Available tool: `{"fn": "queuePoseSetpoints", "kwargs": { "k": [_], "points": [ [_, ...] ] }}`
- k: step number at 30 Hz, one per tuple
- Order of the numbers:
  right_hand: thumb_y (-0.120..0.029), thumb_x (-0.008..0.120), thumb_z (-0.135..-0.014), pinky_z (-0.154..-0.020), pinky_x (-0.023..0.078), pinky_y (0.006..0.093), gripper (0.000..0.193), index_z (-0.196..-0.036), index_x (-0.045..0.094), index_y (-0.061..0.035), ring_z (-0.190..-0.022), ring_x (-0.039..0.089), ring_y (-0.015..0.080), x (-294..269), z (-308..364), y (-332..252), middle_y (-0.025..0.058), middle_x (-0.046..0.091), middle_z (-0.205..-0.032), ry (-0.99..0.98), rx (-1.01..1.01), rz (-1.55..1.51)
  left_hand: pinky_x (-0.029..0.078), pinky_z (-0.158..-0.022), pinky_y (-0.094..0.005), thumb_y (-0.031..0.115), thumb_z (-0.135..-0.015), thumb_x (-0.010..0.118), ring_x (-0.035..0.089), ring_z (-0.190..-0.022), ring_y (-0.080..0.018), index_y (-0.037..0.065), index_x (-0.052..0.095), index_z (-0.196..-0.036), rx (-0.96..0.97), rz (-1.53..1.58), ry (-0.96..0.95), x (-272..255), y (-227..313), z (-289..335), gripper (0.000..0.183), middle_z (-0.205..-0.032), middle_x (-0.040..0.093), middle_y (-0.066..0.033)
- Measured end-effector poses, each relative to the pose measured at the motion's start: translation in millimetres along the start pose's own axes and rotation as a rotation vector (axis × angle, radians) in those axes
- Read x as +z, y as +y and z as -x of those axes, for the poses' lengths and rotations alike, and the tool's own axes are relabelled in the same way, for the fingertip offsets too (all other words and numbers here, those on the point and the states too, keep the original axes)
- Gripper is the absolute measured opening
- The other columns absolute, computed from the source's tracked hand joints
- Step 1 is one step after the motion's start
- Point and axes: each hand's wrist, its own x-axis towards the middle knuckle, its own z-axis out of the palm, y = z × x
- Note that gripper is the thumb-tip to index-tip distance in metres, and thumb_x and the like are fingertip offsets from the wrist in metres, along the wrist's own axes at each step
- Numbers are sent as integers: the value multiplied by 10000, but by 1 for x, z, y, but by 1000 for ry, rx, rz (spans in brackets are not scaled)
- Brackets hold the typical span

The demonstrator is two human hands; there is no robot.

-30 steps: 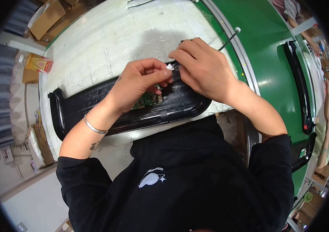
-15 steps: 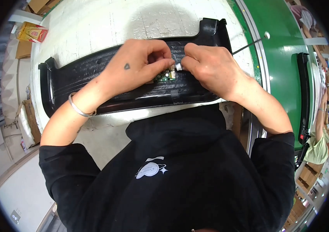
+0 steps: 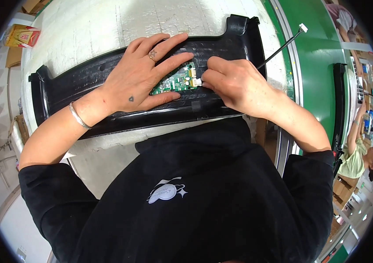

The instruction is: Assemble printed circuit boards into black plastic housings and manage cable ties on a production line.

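A long black plastic housing [image 3: 74, 83] lies open side up across the bench, with raised ends. Inside it rests a green circuit board [image 3: 178, 82], partly covered by my left hand [image 3: 133, 83]. That hand is open, its fingers spread above and below the board. At the board's right edge, my right hand [image 3: 241, 85] pinches a white cable connector [image 3: 197, 82], which meets the white sockets there; I cannot tell whether it is fully seated. A black cable [image 3: 283, 47] comes out beyond my right hand, its other white plug hanging over the bench edge.
The housing lies on a white foam-like work surface [image 3: 90, 33]. To the right runs a green surface [image 3: 313, 83] with a metal rail and another long black part [image 3: 339, 105]. A red and yellow box [image 3: 22, 36] stands at far left. Another person [image 3: 355, 158] is at far right.
My left hand has gone from pinching near the connector to lying spread over the board, uncovering more of it. My right hand stays at the connector, slightly lower. The housing has shifted a little left.
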Motion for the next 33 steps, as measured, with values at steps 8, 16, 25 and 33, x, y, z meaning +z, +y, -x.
{"fn": "queuePoseSetpoints", "kwargs": {
  "k": [8, 16, 25, 33],
  "points": [
    [8, 614, -615, -508, 459, 402, 170, -746, 505, 3, -626, 565, 329, -12, -10, 9, 132, 488, -751, 23, -96, -72, 297, -1012, -461, 445, -782, 612, 361, -1260, -348, 106, 408, -1351, 39, -12, 14, -18, -6, -13, 693, -1461, 315, -134],
    [-136, 622, -655, -492, 490, 392, 139, -637, 601, -1, -650, 625, 281, 0, -14, -16, 116, 592, -666, 140, -402, 21, 272, -1024, -542, 477, -759, 648, 352, -1253, -423, 26, 415, -1324, -51, -33, -108, -10, -3, -4, 760, -1408, 343, -239],
    [-134, 592, -708, -492, 487, 387, 198, -823, 482, -16, -627, 607, 281, -10, 30, 4, 99, 567, -674, 194, -267, 182, 331, -1005, -478, 214, -618, 799, 412, -1198, -407, 28, 482, -1243, 53, -105, -163, -98, 56, -108, 725, -1318, 433, -192],
    [-121, 610, -640, -488, 483, 326, 222, -830, 520, -50, -683, 580, 202, -112, 135, 43, 55, 537, -743, 405, 117, 480, 448, -853, -417, 339, -806, 667, 552, -1032, -310, 62, 574, -1147, 531, -70, -260, -136, 128, -183, 449, -1147, 570, -141]
  ]
}}
